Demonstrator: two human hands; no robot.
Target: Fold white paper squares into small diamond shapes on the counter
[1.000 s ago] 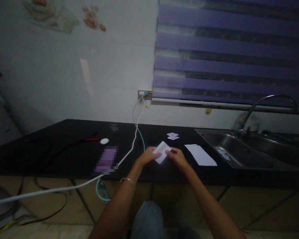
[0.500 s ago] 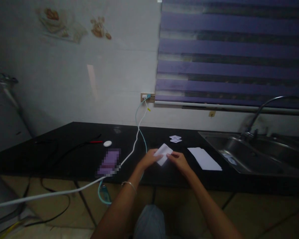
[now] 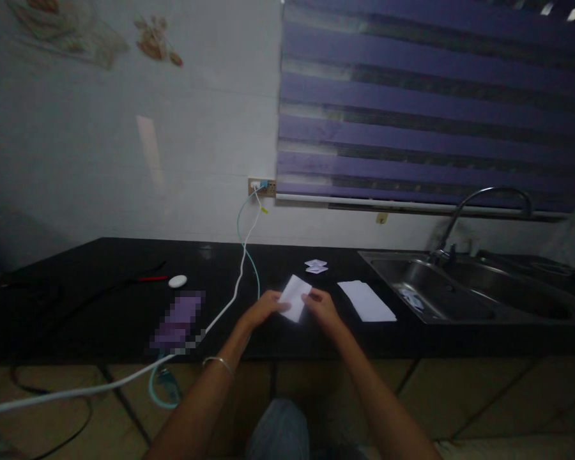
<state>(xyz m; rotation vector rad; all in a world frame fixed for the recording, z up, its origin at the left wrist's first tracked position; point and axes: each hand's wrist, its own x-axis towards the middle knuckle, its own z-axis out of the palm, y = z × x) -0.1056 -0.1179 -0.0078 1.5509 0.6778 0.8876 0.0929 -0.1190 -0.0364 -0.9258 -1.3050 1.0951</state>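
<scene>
A small folded sheet of white paper point(image 3: 295, 298) is held up just over the dark countertop point(image 3: 211, 262). My left hand point(image 3: 263, 308) pinches its left edge, thumb on top. At the right edge, my right hand point(image 3: 322, 308) grips it between thumb and fingers. Beyond my hands lie small folded paper pieces point(image 3: 316, 266), pointed at their ends. To the right of my right hand rests a stack of white paper point(image 3: 367, 301). The fingers under the held paper are hidden.
A steel sink point(image 3: 426, 287) with a curved faucet point(image 3: 460, 211) is at the right. A white cable point(image 3: 237, 281) runs across the counter from a wall socket point(image 3: 268, 187). At left lie a blurred purple object point(image 3: 177, 319), a white round object point(image 3: 177, 281) and a red stick point(image 3: 152, 278).
The camera view has turned to the right, so everything shifts left. The held paper looks narrower and more oblong than before, with both hands still on it.
</scene>
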